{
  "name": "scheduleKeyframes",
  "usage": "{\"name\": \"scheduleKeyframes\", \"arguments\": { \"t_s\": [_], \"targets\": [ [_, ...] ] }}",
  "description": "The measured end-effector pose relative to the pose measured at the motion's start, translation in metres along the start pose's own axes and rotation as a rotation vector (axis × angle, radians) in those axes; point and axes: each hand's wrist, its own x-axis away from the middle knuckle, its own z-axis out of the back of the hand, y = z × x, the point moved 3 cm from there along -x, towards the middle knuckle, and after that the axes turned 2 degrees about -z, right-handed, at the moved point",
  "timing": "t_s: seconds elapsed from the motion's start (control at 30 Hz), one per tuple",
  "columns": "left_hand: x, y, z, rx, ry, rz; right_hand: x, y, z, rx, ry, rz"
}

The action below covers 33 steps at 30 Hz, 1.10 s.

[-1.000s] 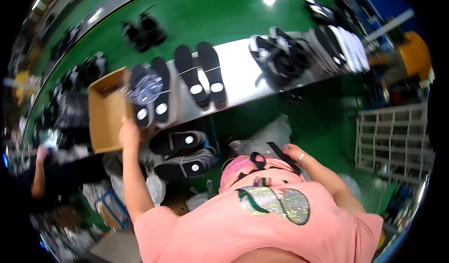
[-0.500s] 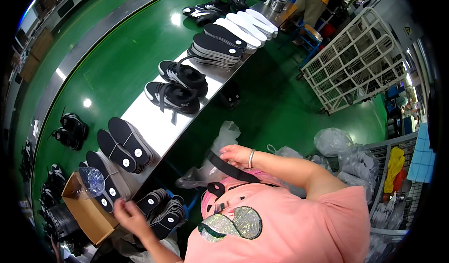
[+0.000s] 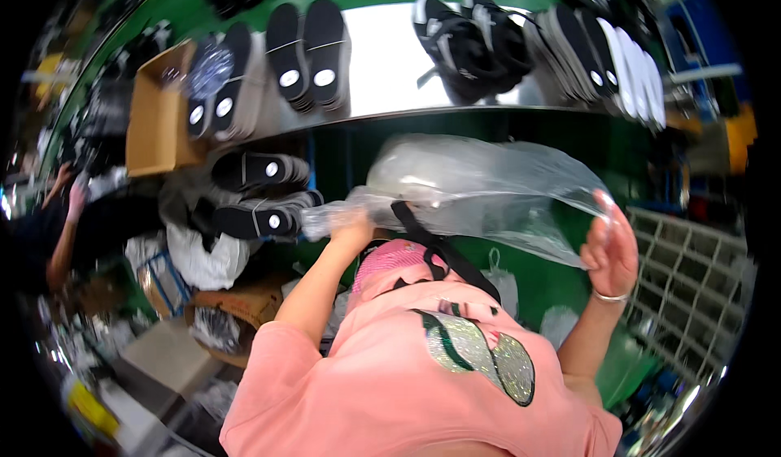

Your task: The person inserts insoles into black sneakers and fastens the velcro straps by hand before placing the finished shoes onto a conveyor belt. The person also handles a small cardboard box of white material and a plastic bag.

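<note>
A large clear plastic bag (image 3: pixel 464 172) stretches sideways in front of my chest. My left hand (image 3: pixel 352 228) is closed around its bunched left end. At the other end my right hand (image 3: pixel 612 245) pinches the bag's edge, a silver bangle at that wrist. A black strap (image 3: pixel 415 225) hangs from my neck, partly behind the bag. Beyond the bag, on the metal bench (image 3: pixel 378 58), lies a pair of black and white sneakers (image 3: pixel 472 46). Bundled black insoles (image 3: pixel 325 50) with round white labels lie to their left.
An open cardboard box (image 3: pixel 154 124) at the bench's left end has crumpled clear plastic (image 3: pixel 210 68) beside it. More insole bundles (image 3: pixel 264 217) sit below the bench. White insoles (image 3: pixel 639 71) stand far right, above a white wire cage (image 3: pixel 691 286). Another person's arm (image 3: pixel 65 237) shows at left.
My view has turned to the left. The plastic bag is now spread out between both hands. My left hand has left the insoles and box and grips the bag.
</note>
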Motion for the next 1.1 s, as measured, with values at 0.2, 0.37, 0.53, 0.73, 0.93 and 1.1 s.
{"name": "scheduleKeyframes", "arguments": {
  "t_s": [0.2, 0.37, 0.53, 0.73, 0.93, 1.1],
  "targets": [
    [0.037, 0.071, 0.036, 0.616, 0.124, -0.044, -0.049, 0.043, 0.042, 0.887, -0.009, 0.008],
    [0.041, 0.177, 0.028, 0.441, 0.227, -0.405, -0.077, 0.185, 0.03, 1.591, -0.588, -0.056],
    [0.052, 0.159, 0.019, 0.395, 0.354, -0.525, -0.117, 0.268, 0.051, 1.005, -0.517, -0.64],
    [0.061, 0.12, 0.053, 0.612, 0.809, -0.507, -0.124, 0.306, 0.017, 0.972, -0.913, -0.087],
    [0.059, 0.036, -0.062, 2.251, 0.29, 0.986, -0.159, 0.322, -0.028, 0.945, -0.677, -0.381],
    [0.028, 0.017, -0.13, 3.241, -0.13, 0.873, -0.142, 0.345, -0.089, 1.083, -1.214, -0.225]
  ]
}}
